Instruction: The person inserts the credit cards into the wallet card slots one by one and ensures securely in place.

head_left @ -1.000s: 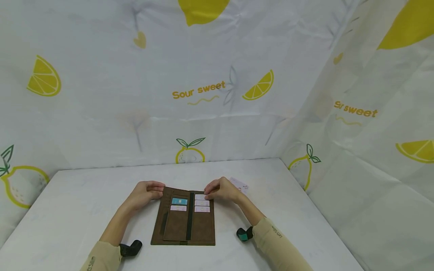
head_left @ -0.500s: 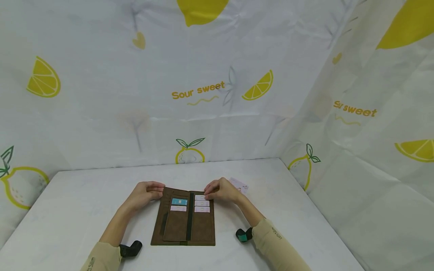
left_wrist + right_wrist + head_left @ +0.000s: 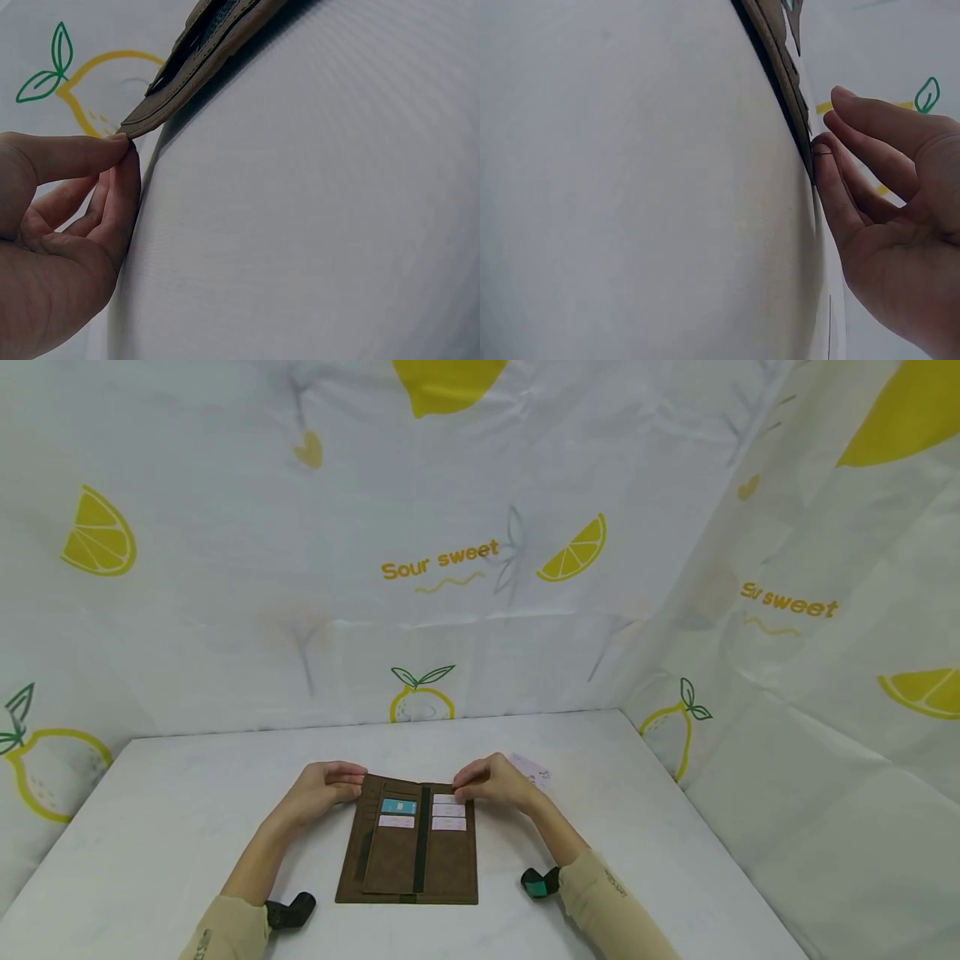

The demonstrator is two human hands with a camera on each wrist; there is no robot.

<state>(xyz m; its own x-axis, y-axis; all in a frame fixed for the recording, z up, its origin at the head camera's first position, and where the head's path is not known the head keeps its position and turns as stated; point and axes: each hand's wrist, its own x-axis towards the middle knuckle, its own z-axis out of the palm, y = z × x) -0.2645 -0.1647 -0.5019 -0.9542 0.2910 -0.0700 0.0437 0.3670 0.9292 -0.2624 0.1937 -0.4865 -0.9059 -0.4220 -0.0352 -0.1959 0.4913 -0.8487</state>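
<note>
A brown long wallet lies unfolded on the white table, with a dark band down its middle. Its left panel holds a blue card over a pale card. Several pale pinkish cards fill slots on the right panel. My left hand pinches the far left corner between thumb and fingers; that corner shows raised in the left wrist view. At the far right corner, the fingers of my right hand touch the wallet's edge, while the thumb stands apart from them. In the head view this thumb overlaps the topmost card.
A loose pale card with pink print lies on the table behind my right hand, partly hidden. Black wrist devices sit by both sleeves. A lemon-print cloth hangs along the back and right side.
</note>
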